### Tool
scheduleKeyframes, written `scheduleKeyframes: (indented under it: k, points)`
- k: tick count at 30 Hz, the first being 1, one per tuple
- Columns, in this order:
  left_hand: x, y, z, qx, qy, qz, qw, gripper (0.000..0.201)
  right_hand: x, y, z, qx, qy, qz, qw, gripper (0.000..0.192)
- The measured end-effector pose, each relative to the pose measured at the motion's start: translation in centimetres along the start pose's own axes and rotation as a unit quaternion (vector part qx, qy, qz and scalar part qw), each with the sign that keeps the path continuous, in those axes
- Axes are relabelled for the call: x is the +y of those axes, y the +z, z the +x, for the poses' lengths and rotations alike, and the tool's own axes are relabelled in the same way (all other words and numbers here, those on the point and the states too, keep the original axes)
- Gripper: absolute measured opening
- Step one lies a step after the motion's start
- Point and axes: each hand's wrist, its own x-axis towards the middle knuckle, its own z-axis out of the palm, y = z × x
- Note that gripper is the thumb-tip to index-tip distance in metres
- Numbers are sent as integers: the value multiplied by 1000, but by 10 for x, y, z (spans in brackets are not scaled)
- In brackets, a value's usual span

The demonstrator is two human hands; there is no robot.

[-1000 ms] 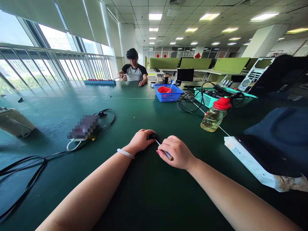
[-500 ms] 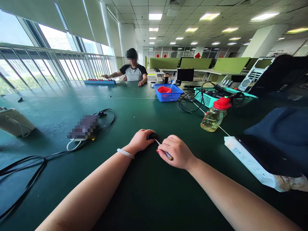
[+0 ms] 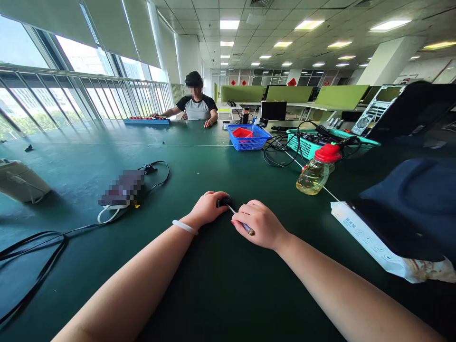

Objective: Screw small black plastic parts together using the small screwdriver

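Big dark green table (image 3: 221, 285) under both arms, with a plastic bottle (image 3: 315, 173) of yellow liquid and a blue basket (image 3: 249, 137) well apart from the work. Left hand (image 3: 208, 208) curled shut over a small black part (image 3: 223, 202), right hand (image 3: 260, 224) closed in a fist around a thin pen-like tool (image 3: 245, 228), both resting on the table right in the middle, the tool tip touching the black part. Probably light, stiff and a bit slippery, that skinny tool, so best pinched low near the tip, and best pressed flat, that tiny part, since likely to skid or roll.
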Motion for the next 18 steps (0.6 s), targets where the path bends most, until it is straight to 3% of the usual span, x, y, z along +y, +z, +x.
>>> scheduleKeyframes:
  k: [11, 18]
  points:
    - [4, -2, -1, 7, -7, -12, 1000, 43, 3, 0, -1, 24, 10, 1, 1000, 21]
    - [5, -3, 0, -3, -12, -9, 1000, 44, 7, 0, -2, 60, 61, 35, 996, 21]
